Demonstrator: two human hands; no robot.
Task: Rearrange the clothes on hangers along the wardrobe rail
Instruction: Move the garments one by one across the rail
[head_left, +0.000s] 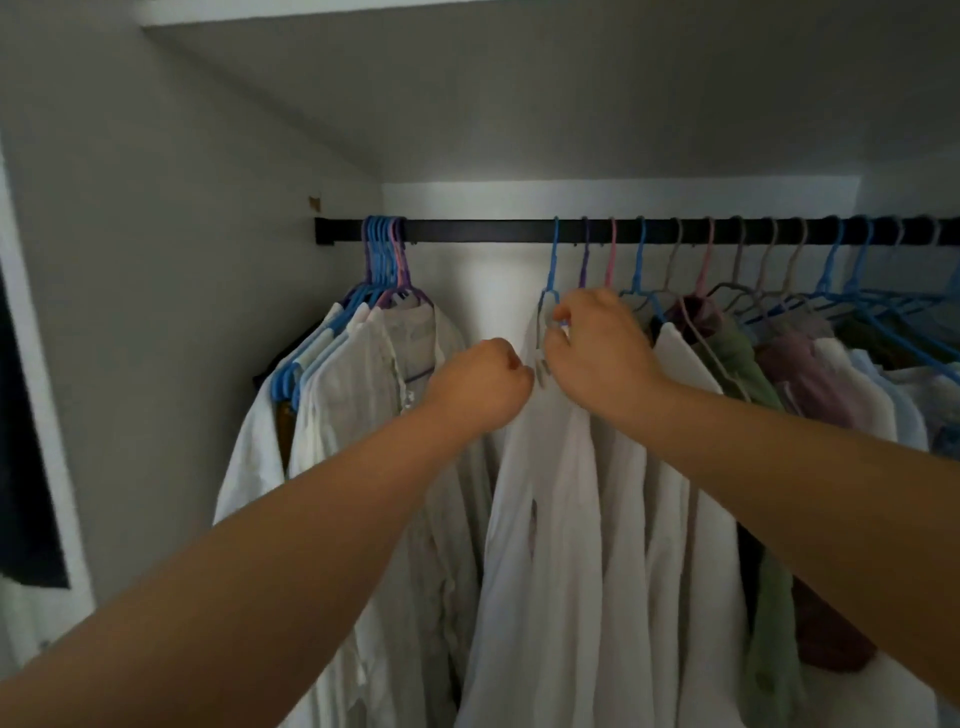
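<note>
A black rail (478, 230) runs across the wardrobe. At its left end a tight bunch of blue and purple hangers (383, 260) carries several white shirts (358, 395). After a gap, a blue hanger (552, 260) holds a white shirt (550, 493). My right hand (597, 348) grips the neck of that hanger at the shirt's collar. My left hand (480, 384) is closed in a fist on the same shirt's left collar edge. To the right hang more hangers with white, green (737, 358), maroon and pink (810, 374) clothes.
The wardrobe's left side wall (182, 312) stands close to the bunched shirts. A shelf or ceiling panel (519, 104) lies above the rail. A dark garment (26, 467) hangs outside at the far left. Bare rail shows between the two groups.
</note>
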